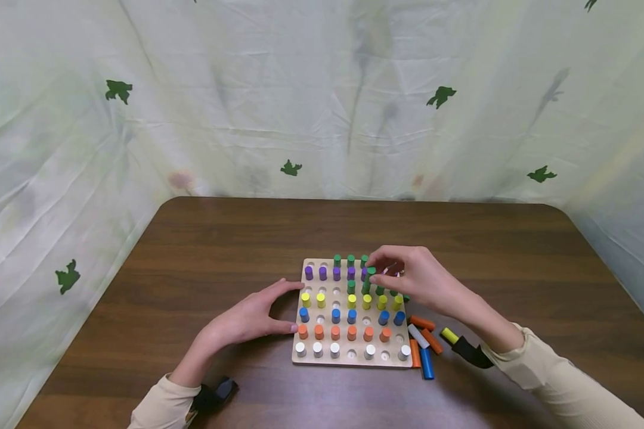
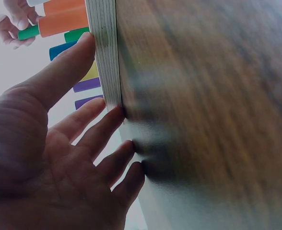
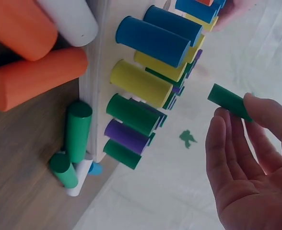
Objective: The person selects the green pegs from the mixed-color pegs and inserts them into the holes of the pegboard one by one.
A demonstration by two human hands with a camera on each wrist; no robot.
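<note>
A wooden pegboard (image 1: 352,363) holds rows of coloured pegs: white in front, then orange, blue, yellow, green, purple and green. Between my right thumb and fingers I pinch a green peg (image 3: 229,101); my right hand (image 1: 421,275) is over the board's far right part. The right wrist view shows that peg raised clear of the standing ones. At the board's left edge my left hand (image 1: 252,313) rests with thumb and fingers spread, touching the side (image 2: 104,52). Some holes in the white, orange, blue, yellow and green rows have no peg.
Loose pegs lie right of the board, among them a blue peg (image 1: 427,363), a white peg (image 1: 418,336), an orange peg (image 1: 421,323) and a yellow peg (image 1: 449,335). Loose green pegs (image 3: 78,132) lie beside its right edge. A pale curtain hangs behind the brown table (image 1: 236,238).
</note>
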